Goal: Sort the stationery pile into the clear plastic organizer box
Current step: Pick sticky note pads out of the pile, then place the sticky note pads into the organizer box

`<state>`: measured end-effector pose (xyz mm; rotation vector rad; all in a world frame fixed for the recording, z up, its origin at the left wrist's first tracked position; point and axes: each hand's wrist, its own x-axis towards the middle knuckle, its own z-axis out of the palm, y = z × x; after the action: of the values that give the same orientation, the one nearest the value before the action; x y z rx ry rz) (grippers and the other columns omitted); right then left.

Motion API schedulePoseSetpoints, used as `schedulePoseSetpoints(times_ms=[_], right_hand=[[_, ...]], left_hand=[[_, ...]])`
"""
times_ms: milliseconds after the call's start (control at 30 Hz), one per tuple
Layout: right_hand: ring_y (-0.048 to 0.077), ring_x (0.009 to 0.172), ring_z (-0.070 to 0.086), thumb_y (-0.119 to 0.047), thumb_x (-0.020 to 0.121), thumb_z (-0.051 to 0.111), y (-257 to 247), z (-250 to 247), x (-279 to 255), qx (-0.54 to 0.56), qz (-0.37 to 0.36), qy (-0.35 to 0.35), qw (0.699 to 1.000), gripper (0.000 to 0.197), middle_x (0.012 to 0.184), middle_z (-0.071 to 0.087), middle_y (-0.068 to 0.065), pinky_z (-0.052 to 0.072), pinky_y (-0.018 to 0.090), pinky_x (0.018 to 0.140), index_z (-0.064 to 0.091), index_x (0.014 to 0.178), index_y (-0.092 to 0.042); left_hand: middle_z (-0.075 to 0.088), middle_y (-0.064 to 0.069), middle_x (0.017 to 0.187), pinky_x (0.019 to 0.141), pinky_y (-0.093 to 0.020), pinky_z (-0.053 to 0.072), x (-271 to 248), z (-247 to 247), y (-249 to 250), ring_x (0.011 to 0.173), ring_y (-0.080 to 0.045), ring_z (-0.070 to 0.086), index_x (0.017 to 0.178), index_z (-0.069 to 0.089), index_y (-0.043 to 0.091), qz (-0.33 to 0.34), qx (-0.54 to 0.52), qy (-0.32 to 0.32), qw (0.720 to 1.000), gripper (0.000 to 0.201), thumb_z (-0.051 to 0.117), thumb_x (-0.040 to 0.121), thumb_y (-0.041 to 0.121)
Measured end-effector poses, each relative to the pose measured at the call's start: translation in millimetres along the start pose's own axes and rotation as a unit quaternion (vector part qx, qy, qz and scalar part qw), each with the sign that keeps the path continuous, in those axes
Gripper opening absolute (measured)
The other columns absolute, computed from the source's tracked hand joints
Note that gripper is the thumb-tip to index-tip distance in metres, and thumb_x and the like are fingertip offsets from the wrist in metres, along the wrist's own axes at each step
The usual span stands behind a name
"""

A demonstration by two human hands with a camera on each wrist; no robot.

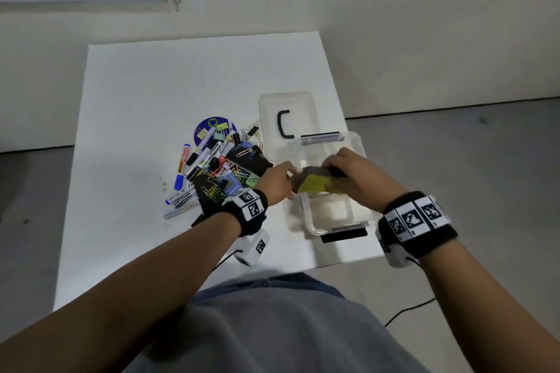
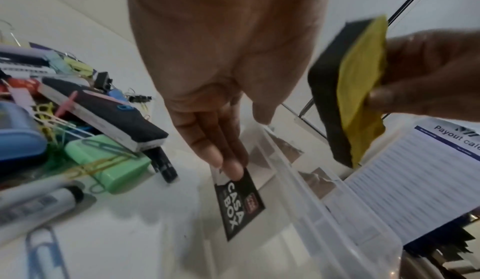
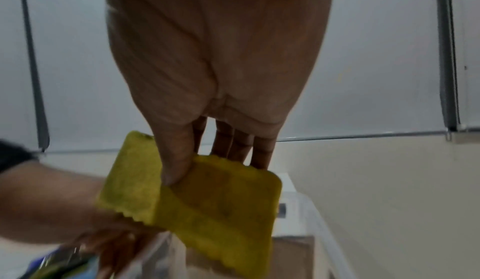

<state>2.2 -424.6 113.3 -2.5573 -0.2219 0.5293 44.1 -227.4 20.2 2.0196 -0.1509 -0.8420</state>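
Yellow-and-black eraser (image 1: 315,183) pinched in right hand (image 1: 357,179) over box (image 1: 333,221) by bench's right edge; left hand (image 1: 277,180) relaxed, fingers straight.

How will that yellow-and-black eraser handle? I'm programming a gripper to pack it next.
The eraser, pinched by the right hand, looks like soft foam: probably light and squashy. Its fuzzy yellow face likely resists slipping. Flat-sided, it shouldn't roll.

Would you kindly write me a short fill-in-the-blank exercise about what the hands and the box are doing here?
1. The right hand pinches a black and ____ eraser.
2. The eraser is held above the clear ____.
3. The left hand touches the box's black ____ with its fingertips.

Missing words: yellow; box; label
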Motion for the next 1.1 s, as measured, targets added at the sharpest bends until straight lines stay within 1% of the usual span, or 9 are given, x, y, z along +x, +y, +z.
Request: schedulePoseSetpoints(times_ms=[167,367,500,667,800,867,967,1033,1100], right_hand=[[0.025,0.091,0.06,-0.013,0.085,0.06,30.2,41.4,-26.5,-0.267,-0.015,-0.009,0.963,0.027,0.099,0.061,0.0,0.045,0.032,0.072,0.065,0.108,-0.024],[0.03,0.092,0.069,-0.014,0.092,0.052,33.9,76.1,-12.6,-0.313,-0.037,-0.11,0.943,0.028,0.107,0.069,0.008,0.054,0.037,0.075,0.056,0.12,-0.012],[0.029,0.098,0.068,-0.011,0.096,0.046,23.6,81.9,5.1,-0.37,-0.032,-0.21,0.905,0.025,0.108,0.07,0.009,0.053,0.038,0.08,0.065,0.112,-0.009],[0.028,0.106,0.066,-0.01,0.094,0.049,20.5,100.4,13.5,-0.306,0.004,-0.247,0.919,0.029,0.119,0.067,0.01,0.054,0.038,0.092,0.061,0.121,-0.009],[0.025,0.115,0.06,-0.022,0.098,0.043,10.5,96.6,19.8,-0.199,0.016,-0.269,0.942,0.035,0.129,0.062,0.007,0.046,0.034,0.102,0.055,0.13,-0.012],[0.027,0.105,0.063,-0.022,0.097,0.043,-5.1,85.4,21.4,-0.193,0.006,-0.277,0.941,0.029,0.116,0.067,0.009,0.049,0.033,0.088,0.061,0.117,-0.01],[0.026,0.081,0.061,-0.024,0.094,0.046,-34.2,64.1,26.6,-0.162,0.016,-0.234,0.958,0.023,0.088,0.064,0.006,0.043,0.029,0.068,0.062,0.084,-0.012],[0.027,0.08,0.063,-0.026,0.096,0.042,-55.8,58.3,37.4,-0.155,-0.013,-0.15,0.976,0.027,0.088,0.066,0.008,0.044,0.029,0.064,0.062,0.086,-0.011],[0.026,0.077,0.063,-0.025,0.096,0.04,-81.1,64.5,52.2,-0.117,-0.031,-0.089,0.989,0.026,0.088,0.066,0.008,0.043,0.028,0.059,0.061,0.09,-0.011]], left_hand=[[0.07,-0.018,0.08,0.053,-0.026,0.052,3.5,12.9,3.9,0.055,-0.02,0.066,0.097,0.046,0.01,-0.024,-0.074,-0.001,0.997,0.024,0.054,0.097,0.032],[0.068,-0.021,0.076,0.052,-0.027,0.053,1.1,14.2,3.1,0.053,-0.022,0.065,0.103,0.048,0.004,-0.034,-0.079,0.015,0.996,0.027,0.055,0.097,0.029],[0.067,-0.021,0.075,0.053,-0.028,0.054,-2.5,14.4,3.2,0.056,-0.025,0.065,0.101,0.048,0.006,-0.036,-0.087,0.018,0.995,0.026,0.055,0.097,0.03],[0.065,-0.012,0.068,0.053,-0.028,0.053,-5.1,8.2,0.6,0.054,-0.024,0.064,0.106,0.05,0.0,-0.042,-0.092,0.041,0.994,0.032,0.057,0.096,0.03],[0.067,-0.013,0.079,0.061,-0.033,0.056,-10.9,-6.0,-3.1,0.064,-0.027,0.069,0.107,0.051,0.002,-0.047,-0.097,0.005,0.994,0.031,0.055,0.096,0.031],[0.066,-0.01,0.089,0.064,-0.029,0.054,-16.1,-24.2,-10.3,0.072,-0.023,0.069,0.109,0.053,0.006,-0.045,-0.066,0.018,0.997,0.027,0.053,0.097,0.031],[0.06,-0.006,0.104,0.076,-0.032,0.051,-21.2,-66.0,-49.4,0.091,-0.022,0.063,0.114,0.053,0.012,-0.056,0.12,0.151,0.98,0.023,0.057,0.094,0.024],[0.052,-0.016,0.118,0.086,-0.044,0.052,-29.5,-91.6,-82.0,0.103,-0.035,0.059,0.12,0.048,0.012,-0.12,0.209,0.226,0.944,0.038,0.065,0.088,0.023],[0.04,-0.023,0.13,0.096,-0.049,0.047,-38.2,-106.5,-108.0,0.114,-0.043,0.051,0.133,0.037,0.014,-0.209,0.228,0.197,0.93,0.068,0.075,0.079,0.031]])
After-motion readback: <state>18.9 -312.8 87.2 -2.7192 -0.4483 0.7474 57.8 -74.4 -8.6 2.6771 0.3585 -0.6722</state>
